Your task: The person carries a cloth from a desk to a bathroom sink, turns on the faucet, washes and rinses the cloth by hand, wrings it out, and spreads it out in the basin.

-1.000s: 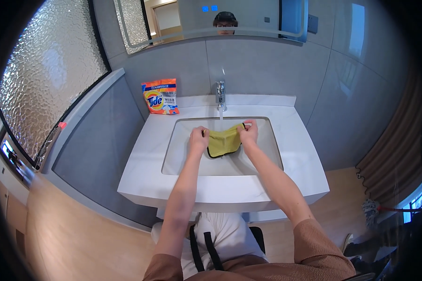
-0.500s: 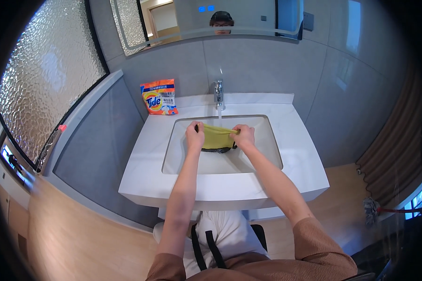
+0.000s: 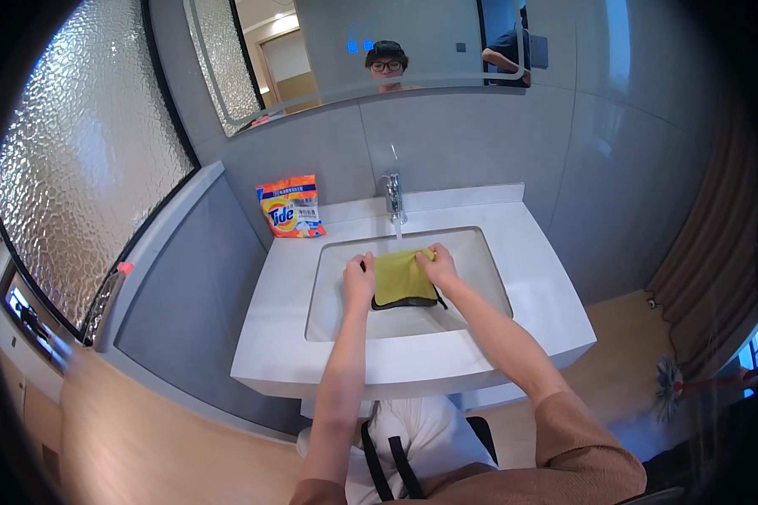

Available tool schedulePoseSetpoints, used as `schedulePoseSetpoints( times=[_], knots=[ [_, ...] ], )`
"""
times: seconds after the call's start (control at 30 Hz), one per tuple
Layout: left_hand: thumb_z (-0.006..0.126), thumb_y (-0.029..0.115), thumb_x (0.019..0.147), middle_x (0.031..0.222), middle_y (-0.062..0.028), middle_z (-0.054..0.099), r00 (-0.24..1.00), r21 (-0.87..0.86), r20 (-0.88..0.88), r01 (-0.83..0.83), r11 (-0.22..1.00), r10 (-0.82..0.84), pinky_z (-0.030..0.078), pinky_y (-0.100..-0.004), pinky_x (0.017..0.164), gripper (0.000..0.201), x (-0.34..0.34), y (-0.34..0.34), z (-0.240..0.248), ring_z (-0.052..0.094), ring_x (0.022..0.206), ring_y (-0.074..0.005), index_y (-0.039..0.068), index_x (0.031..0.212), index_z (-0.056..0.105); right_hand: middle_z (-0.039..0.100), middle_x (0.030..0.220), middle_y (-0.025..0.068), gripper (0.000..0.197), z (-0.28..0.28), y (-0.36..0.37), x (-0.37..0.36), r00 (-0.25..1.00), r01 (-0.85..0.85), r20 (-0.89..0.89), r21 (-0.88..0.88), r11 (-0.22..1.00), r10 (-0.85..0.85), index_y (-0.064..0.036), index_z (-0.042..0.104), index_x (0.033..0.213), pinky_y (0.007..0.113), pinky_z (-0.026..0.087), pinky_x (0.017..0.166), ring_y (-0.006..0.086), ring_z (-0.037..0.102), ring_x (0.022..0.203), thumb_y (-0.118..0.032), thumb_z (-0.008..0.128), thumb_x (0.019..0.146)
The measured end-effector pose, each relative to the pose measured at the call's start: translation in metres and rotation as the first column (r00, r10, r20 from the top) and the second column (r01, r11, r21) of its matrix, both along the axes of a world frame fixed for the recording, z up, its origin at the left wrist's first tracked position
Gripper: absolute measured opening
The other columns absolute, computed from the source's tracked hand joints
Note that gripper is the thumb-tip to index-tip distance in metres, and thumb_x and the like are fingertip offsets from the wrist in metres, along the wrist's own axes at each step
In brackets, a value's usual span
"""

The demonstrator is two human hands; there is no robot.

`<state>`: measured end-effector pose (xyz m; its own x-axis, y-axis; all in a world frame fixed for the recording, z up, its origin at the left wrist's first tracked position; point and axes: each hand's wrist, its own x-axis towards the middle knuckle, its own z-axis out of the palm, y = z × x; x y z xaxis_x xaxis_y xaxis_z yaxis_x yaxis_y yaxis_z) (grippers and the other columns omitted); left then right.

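Note:
Stretched between my hands over the sink basin point(image 3: 328, 324) is a yellow-green cloth point(image 3: 403, 279) with a dark lower edge. My left hand point(image 3: 360, 278) pinches its upper left corner, where a bit of black shows between the fingers. At the upper right, my right hand point(image 3: 437, 266) is closed on the cloth. The cloth hangs fairly flat, its dark edge toward me. Behind it, water runs from the chrome faucet point(image 3: 394, 198) into the basin.
An orange detergent bag point(image 3: 290, 207) stands on the white counter point(image 3: 547, 295) at the back left. A mirror point(image 3: 337, 50) hangs on the grey wall above. Left is a low partition with textured glass point(image 3: 84, 160). A brush point(image 3: 669, 383) lies at the far right.
The cloth was bunched and folded at its top; now it is spread flatter and hangs lower toward me. The whole view has tilted up, showing more mirror.

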<state>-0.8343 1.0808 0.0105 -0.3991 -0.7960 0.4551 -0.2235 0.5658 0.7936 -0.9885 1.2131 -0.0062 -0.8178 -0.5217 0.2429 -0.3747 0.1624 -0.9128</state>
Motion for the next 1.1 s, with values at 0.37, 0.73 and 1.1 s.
schedulePoseSetpoints(
  times=[0.37,0.73,1.1],
  knots=[
    [0.056,0.036,0.099,0.082,-0.0206,0.067,0.987,0.084,0.039,0.15,0.985,-0.154,0.05,-0.0429,0.075,0.037,-0.015,-0.009,-0.011,0.066,0.08,-0.0367,0.0,0.093,0.062,0.07,0.083,0.0158,0.027,0.001,-0.004,0.001,0.982,-0.052,-0.179,0.038,0.998,0.058,-0.002,0.066,0.096,0.038,0.052,0.074,0.0301,0.066,0.077,-0.027,0.07,0.089],
    [0.045,0.03,0.103,0.091,-0.0295,0.065,0.979,0.048,0.083,0.182,0.982,-0.186,0.044,-0.0581,0.075,0.03,-0.027,-0.015,-0.022,0.06,0.092,-0.0518,0.0,0.099,0.05,0.072,0.086,0.0174,0.027,0.003,-0.008,0.013,0.991,-0.094,-0.09,0.049,0.994,0.098,-0.0001,0.071,0.103,0.038,0.053,0.076,0.0272,0.068,0.081,-0.023,0.068,0.089],
    [0.045,0.034,0.103,0.094,-0.0281,0.064,0.996,0.186,0.02,0.084,0.979,-0.089,0.046,-0.0516,0.078,0.034,-0.024,-0.018,-0.024,0.06,0.089,-0.0493,0.001,0.099,0.053,0.071,0.094,0.007,0.025,0.019,0.003,0.018,0.924,-0.171,0.328,-0.113,0.979,0.199,0.0017,0.07,0.106,0.032,0.051,0.077,0.0171,0.066,0.084,-0.015,0.07,0.088]
  ],
)
